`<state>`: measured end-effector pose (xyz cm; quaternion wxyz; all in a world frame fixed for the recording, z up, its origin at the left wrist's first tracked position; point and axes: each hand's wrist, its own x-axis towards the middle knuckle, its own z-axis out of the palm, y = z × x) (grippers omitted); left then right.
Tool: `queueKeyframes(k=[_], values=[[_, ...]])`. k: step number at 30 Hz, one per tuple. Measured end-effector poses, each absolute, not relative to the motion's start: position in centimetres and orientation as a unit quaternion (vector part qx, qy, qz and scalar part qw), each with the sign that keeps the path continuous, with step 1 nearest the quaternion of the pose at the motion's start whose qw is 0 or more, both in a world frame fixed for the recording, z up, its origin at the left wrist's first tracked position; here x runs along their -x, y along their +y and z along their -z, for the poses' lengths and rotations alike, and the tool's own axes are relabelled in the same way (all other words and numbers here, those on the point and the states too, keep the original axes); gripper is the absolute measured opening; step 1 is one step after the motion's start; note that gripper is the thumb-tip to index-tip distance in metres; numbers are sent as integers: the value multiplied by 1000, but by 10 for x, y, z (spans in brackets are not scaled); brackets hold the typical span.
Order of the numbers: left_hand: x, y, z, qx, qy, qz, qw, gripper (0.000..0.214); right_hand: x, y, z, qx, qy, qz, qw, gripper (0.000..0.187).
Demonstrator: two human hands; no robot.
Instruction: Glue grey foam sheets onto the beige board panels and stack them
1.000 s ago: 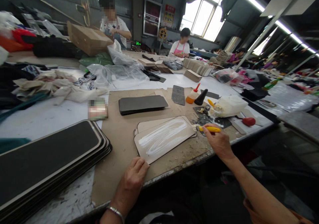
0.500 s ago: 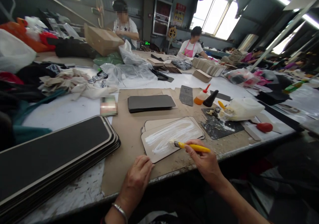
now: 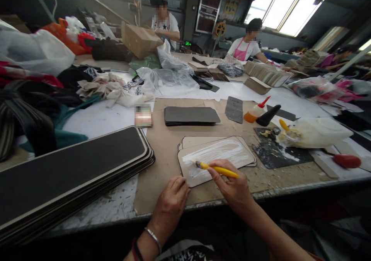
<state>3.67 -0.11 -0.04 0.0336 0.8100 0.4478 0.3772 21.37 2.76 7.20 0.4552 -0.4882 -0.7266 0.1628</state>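
My right hand (image 3: pixel 230 179) is closed around a yellow-handled brush (image 3: pixel 222 171). The bristles touch a beige board (image 3: pixel 199 179) with rounded corners, smeared with streaks of white paste. At its near left corner, my left hand (image 3: pixel 173 197) pinches the board's edge, fingers together. The board lies at a slant over other boards (image 3: pixel 247 147) of similar shape. To the right, white paste and crusts cover a dark sheet (image 3: pixel 272 162). Beside it a whitish plastic container (image 3: pixel 324 133) lies on its side, with a yellow handle (image 3: pixel 283 125) at its mouth.
Long dark boards (image 3: pixel 95 152) are stacked at left. Smaller dark pieces (image 3: pixel 191 115) lie behind my work. A red-tipped bottle (image 3: pixel 256 112), black cone (image 3: pixel 268 116) and red-handled tool (image 3: pixel 346 161) are on the right. Two people work across the table; cloth and bags crowd the far left.
The brush has moved left across the board, and the paste now reaches nearer the left end. My left hand keeps to the corner. The whole view has shifted, so things appear farther right.
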Motion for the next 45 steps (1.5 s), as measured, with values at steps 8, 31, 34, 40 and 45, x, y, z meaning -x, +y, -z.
queueKeyframes(k=[8, 31, 34, 40, 45], values=[[-36, -3, 5, -807, 449, -383, 27, 19, -200, 42, -66, 406, -815, -159, 382, 13], [-32, -3, 11, -825, 435, -359, -30, 19, -262, 31, -62, 540, -706, -136, 438, 7], [-33, -1, 8, -825, 430, -364, -37, 16, -255, 40, -65, 549, -685, -141, 457, 7], [-35, 6, 2, -831, 436, -344, -28, 13, -229, 66, -64, 529, -665, -244, 467, 13], [-33, 9, 1, -848, 407, -334, -60, 16, -306, 87, -56, 637, -625, -89, 442, 20]])
